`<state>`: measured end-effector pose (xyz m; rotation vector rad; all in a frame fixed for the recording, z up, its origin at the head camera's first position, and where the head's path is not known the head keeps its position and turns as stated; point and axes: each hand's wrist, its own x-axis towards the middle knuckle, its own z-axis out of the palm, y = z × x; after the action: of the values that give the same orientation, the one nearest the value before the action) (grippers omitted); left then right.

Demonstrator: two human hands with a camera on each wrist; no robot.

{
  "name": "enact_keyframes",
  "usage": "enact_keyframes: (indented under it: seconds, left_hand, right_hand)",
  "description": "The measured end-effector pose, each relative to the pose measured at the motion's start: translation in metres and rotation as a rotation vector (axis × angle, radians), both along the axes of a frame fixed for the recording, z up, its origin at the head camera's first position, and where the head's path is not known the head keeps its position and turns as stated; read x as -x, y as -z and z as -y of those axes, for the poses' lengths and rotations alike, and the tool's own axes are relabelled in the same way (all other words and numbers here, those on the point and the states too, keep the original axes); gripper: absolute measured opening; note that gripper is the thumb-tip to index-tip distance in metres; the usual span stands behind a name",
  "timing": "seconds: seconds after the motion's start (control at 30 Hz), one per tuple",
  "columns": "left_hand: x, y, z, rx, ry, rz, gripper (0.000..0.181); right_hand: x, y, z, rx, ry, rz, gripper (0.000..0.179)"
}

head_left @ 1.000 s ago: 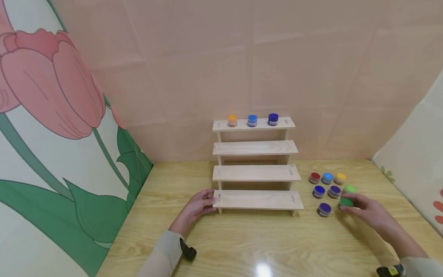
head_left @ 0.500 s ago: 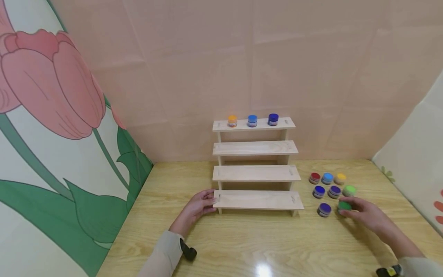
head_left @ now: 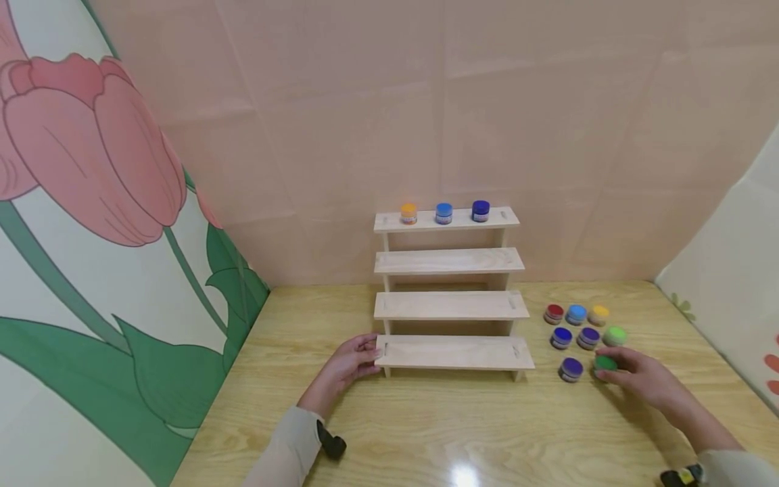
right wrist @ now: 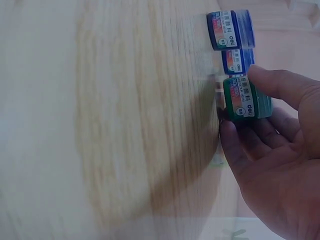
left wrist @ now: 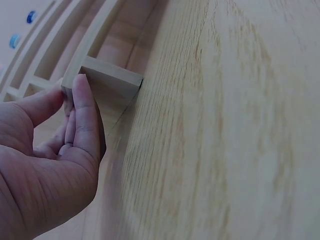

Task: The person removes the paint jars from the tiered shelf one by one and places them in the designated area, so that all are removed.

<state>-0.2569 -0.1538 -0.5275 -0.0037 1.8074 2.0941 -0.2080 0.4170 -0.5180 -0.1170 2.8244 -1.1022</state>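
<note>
A wooden four-step display rack (head_left: 453,352) stands in the middle of the table. My left hand (head_left: 348,365) pinches the left end of its lowest board; the left wrist view shows thumb and fingers on either side of the board's corner. At the right, my right hand (head_left: 646,379) holds a green paint jar (right wrist: 242,98) between thumb and fingers, upright at the table surface. A purple paint jar (head_left: 571,369) stands just left of it, and a light green jar (head_left: 615,335) is behind it. Orange (head_left: 408,214), light blue (head_left: 443,214) and dark blue (head_left: 480,211) jars stand on the top board.
Behind the hand are more jars: red (head_left: 553,313), blue (head_left: 575,314), yellow (head_left: 598,314), dark blue (head_left: 561,337) and violet (head_left: 588,337). A pink backdrop (head_left: 328,169) rises behind the table (head_left: 389,433). A flower-patterned panel (head_left: 140,291) borders the left side.
My right hand has shifted the green jar slightly left and toward the front, closer to the purple jar, uncovering the light green jar. The left hand stays on the rack.
</note>
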Motion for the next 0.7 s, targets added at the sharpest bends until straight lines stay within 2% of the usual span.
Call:
enact_keyframes:
  seconds: [0.23,0.37,0.5,0.7]
  left_hand:
    - [0.0,0.0,0.0,0.004,0.001,-0.001,0.057]
    - [0.0,0.001,0.0,-0.001,0.002,-0.001,0.058]
    - [0.001,0.002,0.0,-0.004,0.002,0.001,0.057]
    - [0.001,0.003,0.0,-0.006,-0.004,0.0,0.057]
  right_hand:
    - [0.001,-0.001,-0.001,-0.003,-0.004,0.009,0.065]
    - [0.001,-0.006,-0.003,-0.028,-0.014,-0.052,0.06]
    - [0.002,-0.02,-0.003,-0.024,-0.018,-0.118,0.054]
    - [0.011,-0.05,0.004,-0.004,-0.02,-0.174,0.052]
